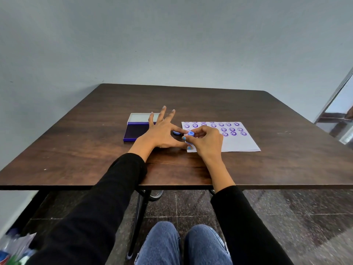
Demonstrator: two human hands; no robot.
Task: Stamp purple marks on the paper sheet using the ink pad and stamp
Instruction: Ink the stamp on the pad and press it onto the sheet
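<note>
A white paper sheet (238, 142) lies on the dark wooden table (95, 150), its far half covered with several purple smiley marks. My right hand (207, 141) grips a small blue round stamp (191, 133) over the sheet's left edge. My left hand (162, 132) rests flat with fingers spread, its thumb and index finger on the paper's left edge. A blue stamp cap (176, 132) lies on the table just under the left index finger. The open purple ink pad (136, 131) sits left of the hands, partly hidden by my left hand, its white lid (139, 117) folded back.
The table's front edge (172, 186) runs just above my knees. A metal frame (336, 111) stands at the right beyond the table. Bags lie on the floor at the lower left (15, 247). A grey wall rises behind the table.
</note>
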